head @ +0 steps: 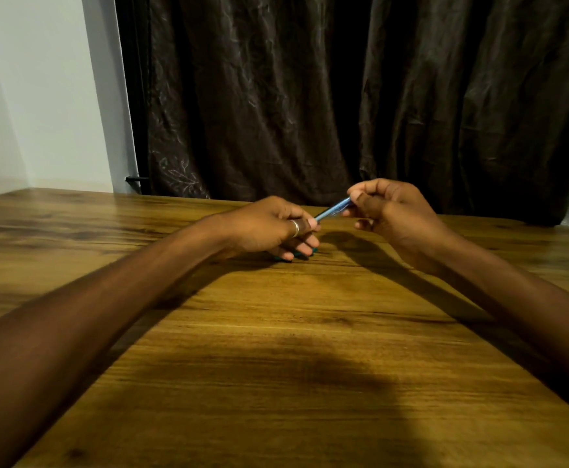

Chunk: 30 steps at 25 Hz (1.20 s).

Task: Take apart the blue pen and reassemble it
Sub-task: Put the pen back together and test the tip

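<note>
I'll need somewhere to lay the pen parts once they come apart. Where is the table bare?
The table is bare between the forearms, and far left. Crowded only by the left hand, right hand and blue pen.

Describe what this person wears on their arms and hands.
Both forearms are bare, with no sleeves, watch or bracelet in view. The left hand wears a plain silver ring on one finger. The right hand shows no ring or glove.
</note>
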Each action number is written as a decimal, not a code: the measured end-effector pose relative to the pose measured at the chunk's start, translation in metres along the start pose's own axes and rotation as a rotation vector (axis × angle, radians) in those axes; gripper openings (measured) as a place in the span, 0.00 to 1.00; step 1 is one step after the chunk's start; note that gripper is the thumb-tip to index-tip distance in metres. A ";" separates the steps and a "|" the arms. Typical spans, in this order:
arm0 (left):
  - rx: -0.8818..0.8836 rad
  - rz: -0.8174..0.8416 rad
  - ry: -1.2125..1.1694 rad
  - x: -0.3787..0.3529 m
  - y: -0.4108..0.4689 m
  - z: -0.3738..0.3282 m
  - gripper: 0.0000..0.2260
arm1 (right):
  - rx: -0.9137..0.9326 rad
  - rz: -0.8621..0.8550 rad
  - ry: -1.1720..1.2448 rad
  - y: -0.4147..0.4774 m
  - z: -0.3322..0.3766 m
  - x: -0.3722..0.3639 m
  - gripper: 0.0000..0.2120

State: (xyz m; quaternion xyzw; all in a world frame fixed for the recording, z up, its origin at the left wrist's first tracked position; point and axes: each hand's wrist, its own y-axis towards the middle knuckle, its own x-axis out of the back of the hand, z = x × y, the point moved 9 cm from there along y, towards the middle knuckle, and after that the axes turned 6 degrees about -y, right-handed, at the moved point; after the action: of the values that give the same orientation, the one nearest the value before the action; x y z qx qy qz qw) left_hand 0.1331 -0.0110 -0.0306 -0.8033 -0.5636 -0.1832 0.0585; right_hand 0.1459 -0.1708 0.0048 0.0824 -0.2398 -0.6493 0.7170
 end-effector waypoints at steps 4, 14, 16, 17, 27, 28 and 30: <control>0.031 0.019 -0.068 -0.006 0.000 0.004 0.08 | -0.090 -0.025 0.168 0.001 -0.005 0.004 0.08; -0.032 -0.053 -0.319 -0.030 -0.003 0.001 0.10 | -0.303 -0.153 0.442 0.014 0.003 -0.033 0.14; -0.002 -0.032 -0.397 -0.035 -0.006 0.002 0.11 | -0.341 -0.196 0.487 0.015 -0.002 -0.039 0.14; 0.013 -0.012 -0.419 -0.039 -0.007 0.003 0.11 | -0.360 -0.217 0.498 0.015 -0.005 -0.040 0.14; 0.118 0.052 -0.515 -0.066 -0.006 0.007 0.25 | -0.387 -0.232 0.600 0.002 -0.013 -0.021 0.12; 0.124 0.055 -0.518 -0.066 -0.006 0.007 0.26 | -0.380 -0.225 0.613 0.002 -0.012 -0.022 0.11; 0.136 0.065 -0.521 -0.065 -0.007 0.007 0.29 | -0.367 -0.218 0.628 0.003 -0.011 -0.023 0.11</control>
State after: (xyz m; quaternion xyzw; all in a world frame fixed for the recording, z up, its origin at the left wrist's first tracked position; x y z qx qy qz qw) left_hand 0.1091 -0.0634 -0.0615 -0.8354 -0.5445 0.0698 -0.0288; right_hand 0.1531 -0.1504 -0.0090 0.1724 0.1222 -0.6972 0.6850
